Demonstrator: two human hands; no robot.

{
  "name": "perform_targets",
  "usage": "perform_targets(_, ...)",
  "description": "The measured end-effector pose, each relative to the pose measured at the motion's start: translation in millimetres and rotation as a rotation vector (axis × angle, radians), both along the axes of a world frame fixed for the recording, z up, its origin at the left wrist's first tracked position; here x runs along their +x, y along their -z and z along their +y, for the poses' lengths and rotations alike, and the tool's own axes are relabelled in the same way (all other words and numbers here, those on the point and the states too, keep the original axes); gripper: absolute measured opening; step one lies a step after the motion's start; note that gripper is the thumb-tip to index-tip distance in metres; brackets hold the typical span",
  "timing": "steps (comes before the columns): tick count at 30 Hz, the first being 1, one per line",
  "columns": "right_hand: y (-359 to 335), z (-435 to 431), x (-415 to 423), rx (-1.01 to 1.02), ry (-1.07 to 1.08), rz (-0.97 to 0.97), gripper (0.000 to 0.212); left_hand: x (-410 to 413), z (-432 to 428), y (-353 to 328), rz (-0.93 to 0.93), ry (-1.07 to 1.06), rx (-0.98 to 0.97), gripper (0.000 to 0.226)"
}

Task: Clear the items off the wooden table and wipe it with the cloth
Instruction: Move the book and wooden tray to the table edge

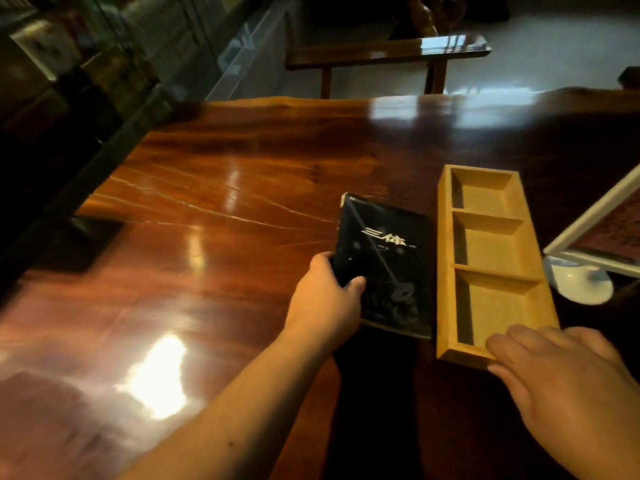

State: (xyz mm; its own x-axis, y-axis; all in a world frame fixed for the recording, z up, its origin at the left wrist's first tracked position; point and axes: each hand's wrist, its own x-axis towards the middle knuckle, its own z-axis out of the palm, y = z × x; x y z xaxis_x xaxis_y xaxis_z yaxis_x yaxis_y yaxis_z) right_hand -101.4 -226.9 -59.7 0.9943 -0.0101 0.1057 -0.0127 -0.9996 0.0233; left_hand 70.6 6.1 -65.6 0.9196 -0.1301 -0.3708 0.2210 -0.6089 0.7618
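Observation:
A black book (391, 251) with white lettering lies on the glossy wooden table (225, 202). My left hand (329, 296) grips its near left corner, thumb on the cover and fingers around the edge. Right of the book sits a light wooden tray (446, 265) with three empty compartments. My right hand (568, 379) has its fingertips on the tray's near right corner, fingers spread. No cloth is in view.
A white-framed picture stand (588, 230) with a round white base (581, 285) stands at the right edge. A dark wooden bench (384, 53) is beyond the table's far edge. Dark shelving and a glass panel line the left side.

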Motion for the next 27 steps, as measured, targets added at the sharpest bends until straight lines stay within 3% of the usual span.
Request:
perform_targets(4,9.4,38.2,21.6,0.052,-0.073,-0.028,0.003,-1.9,88.5,-31.9,0.009,-0.104,-0.347,0.049)
perform_targets(6,3.2,78.4,46.5,0.080,-0.089,-0.019,0.006,0.4,157.7,-51.0,0.030,-0.130,-0.443,0.040)
perform_targets(10,-38.7,191.0,115.4,0.022,-0.067,-0.010,0.020,1.5,306.3,-80.1,0.052,-0.162,-0.443,0.031)
perform_targets(14,-73.9,314.5,179.8,0.100,-0.124,0.032,0.038,2.1,425.6,-82.5,0.137,-0.239,-0.413,0.029)
perform_targets(23,-57.8,480.4,286.9,0.124,-0.248,0.015,0.007,8.4,556.3,-25.8,0.178,-0.417,-0.529,0.027)
perform_targets(27,-51.5,506.9,307.5,0.119,-0.233,0.027,0.009,10.2,566.2,-7.4,0.205,-0.428,-0.585,0.029)
